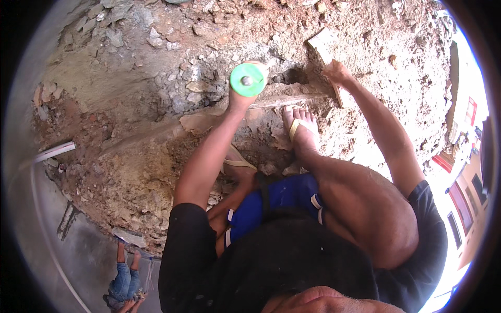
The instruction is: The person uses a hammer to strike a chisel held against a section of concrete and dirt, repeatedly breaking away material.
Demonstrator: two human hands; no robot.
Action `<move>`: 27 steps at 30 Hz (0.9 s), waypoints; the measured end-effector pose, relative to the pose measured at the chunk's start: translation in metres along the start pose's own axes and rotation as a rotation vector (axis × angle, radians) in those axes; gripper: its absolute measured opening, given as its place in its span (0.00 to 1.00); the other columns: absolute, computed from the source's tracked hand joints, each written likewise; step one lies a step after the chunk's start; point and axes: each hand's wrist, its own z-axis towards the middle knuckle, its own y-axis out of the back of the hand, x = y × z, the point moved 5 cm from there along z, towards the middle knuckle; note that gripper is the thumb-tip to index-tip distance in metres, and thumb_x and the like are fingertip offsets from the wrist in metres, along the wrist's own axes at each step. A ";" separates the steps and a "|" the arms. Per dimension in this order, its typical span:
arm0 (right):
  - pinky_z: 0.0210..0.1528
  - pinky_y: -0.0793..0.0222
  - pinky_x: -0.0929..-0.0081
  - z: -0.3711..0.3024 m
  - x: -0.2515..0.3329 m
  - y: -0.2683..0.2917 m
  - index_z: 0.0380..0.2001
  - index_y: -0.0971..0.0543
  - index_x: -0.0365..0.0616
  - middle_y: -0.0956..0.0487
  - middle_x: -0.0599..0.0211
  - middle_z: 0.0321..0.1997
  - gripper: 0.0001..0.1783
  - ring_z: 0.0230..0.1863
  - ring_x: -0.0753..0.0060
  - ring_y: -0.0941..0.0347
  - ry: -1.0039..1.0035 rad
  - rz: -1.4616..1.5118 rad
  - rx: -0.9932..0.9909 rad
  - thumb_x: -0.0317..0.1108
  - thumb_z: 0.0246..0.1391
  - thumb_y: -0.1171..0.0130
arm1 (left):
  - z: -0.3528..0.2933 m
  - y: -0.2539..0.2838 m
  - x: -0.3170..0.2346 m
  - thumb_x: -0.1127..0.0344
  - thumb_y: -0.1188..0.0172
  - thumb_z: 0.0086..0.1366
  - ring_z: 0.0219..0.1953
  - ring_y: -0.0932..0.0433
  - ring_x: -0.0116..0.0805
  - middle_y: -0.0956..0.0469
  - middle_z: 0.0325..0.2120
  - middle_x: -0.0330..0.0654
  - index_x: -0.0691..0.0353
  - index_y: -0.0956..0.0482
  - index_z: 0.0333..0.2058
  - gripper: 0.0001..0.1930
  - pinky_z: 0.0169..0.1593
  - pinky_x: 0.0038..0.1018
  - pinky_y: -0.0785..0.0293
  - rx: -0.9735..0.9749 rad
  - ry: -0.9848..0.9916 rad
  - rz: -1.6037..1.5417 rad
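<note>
My left hand (241,100) is closed round a chisel (247,81) with a round green hand guard and a metal striking end in its middle. The guard hides most of the fingers and the shaft. Broken rubble (195,86) lies around and below it. To the right, my right hand (338,73) grips a hammer (322,44), apart from the chisel. Its pale, blurred upper end points up and left, and a wooden-looking piece of it (340,97) shows below the fist. Between the hands is a dark hollow (295,76) in the broken ground.
My sandalled feet (304,128) stand on the rubble just below the hands. A ledge (292,99) runs across in front of them. A white pipe (56,151) sticks out at the left. Another person (125,281) is at the lower left on grey floor. Buildings (469,193) show at the right.
</note>
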 end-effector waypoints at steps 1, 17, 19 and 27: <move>0.27 0.31 0.70 0.001 -0.002 -0.001 0.39 0.29 0.40 0.26 0.66 0.27 0.16 0.27 0.72 0.32 0.005 -0.015 -0.018 0.41 0.55 0.42 | -0.001 -0.010 0.019 0.75 0.31 0.51 0.38 0.21 0.30 0.20 0.35 0.41 0.64 0.23 0.41 0.17 0.42 0.26 0.25 0.005 0.072 -0.001; 0.19 0.38 0.75 0.033 -0.043 -0.032 0.23 0.28 0.43 0.33 0.76 0.19 0.11 0.18 0.79 0.40 0.286 -0.001 -0.130 0.37 0.56 0.46 | -0.008 0.013 0.032 0.73 0.39 0.58 0.36 0.24 0.29 0.22 0.34 0.38 0.63 0.24 0.39 0.10 0.42 0.28 0.26 -0.529 0.308 0.004; 0.15 0.41 0.75 0.031 -0.038 -0.032 0.24 0.28 0.43 0.36 0.78 0.15 0.10 0.15 0.81 0.43 0.370 0.009 -0.158 0.36 0.55 0.46 | -0.006 -0.012 0.033 0.72 0.39 0.58 0.36 0.24 0.30 0.22 0.35 0.39 0.63 0.25 0.40 0.10 0.42 0.28 0.27 -0.526 0.267 0.109; 0.26 0.32 0.70 0.006 -0.002 -0.006 0.29 0.27 0.39 0.27 0.67 0.24 0.12 0.24 0.73 0.33 0.098 -0.144 0.001 0.39 0.55 0.46 | -0.046 -0.057 0.052 0.74 0.37 0.57 0.36 0.26 0.27 0.23 0.31 0.36 0.63 0.26 0.40 0.12 0.45 0.25 0.30 -0.494 0.421 -0.002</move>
